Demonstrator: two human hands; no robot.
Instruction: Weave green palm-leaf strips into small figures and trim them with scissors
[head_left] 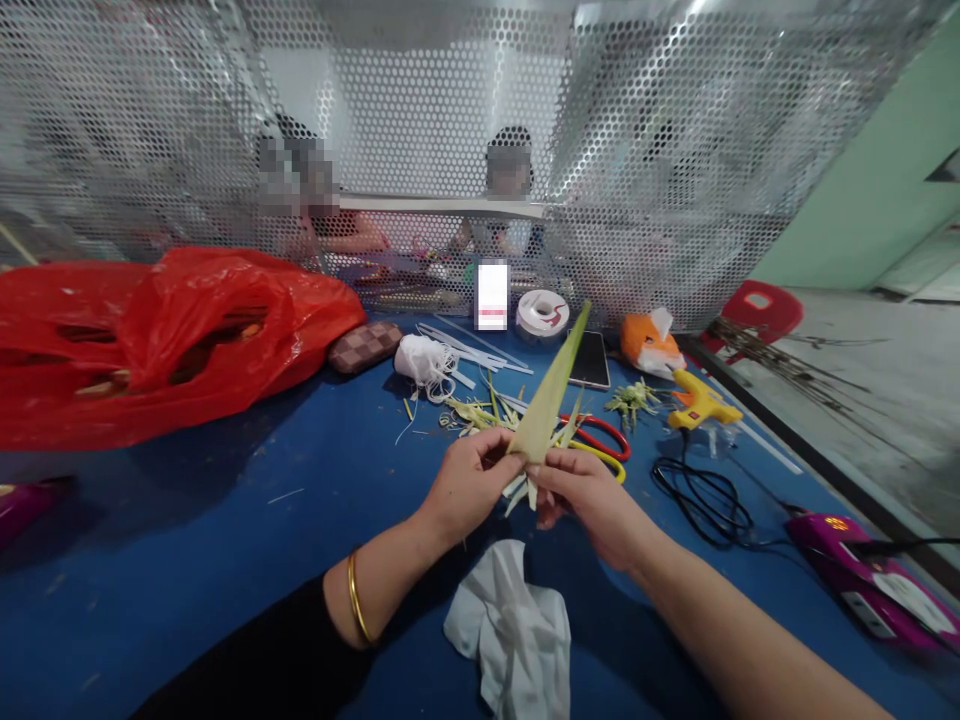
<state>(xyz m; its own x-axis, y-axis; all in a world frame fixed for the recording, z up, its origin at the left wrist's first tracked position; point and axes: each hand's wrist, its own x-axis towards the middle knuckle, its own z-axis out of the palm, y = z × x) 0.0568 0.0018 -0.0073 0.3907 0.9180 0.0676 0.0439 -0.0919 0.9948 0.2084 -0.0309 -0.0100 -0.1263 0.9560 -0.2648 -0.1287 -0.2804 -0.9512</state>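
A long pale green husk leaf (pixel 546 408) points up and away over the table, tapering to a greener tip. My left hand (pixel 474 478) pinches its wide lower end between thumb and fingers. From the other side my right hand (pixel 581 490) is closed on the same end, and narrow pale strips stick out below the fingers. Just beyond my right hand lie scissors (pixel 600 438) with red and yellow handles, partly covered by leaf scraps (pixel 480 412). A crumpled white cloth (pixel 517 625) lies on the blue table (pixel 315 560) below my hands.
A red plastic bag (pixel 247 340) fills the left side. Behind my hands are a checkered case (pixel 365 347), white string (pixel 424 362), a tape roll (pixel 541 314) and a phone (pixel 589 360). A yellow glue gun (pixel 703 402), its cord and a purple power strip (pixel 870 580) occupy the right.
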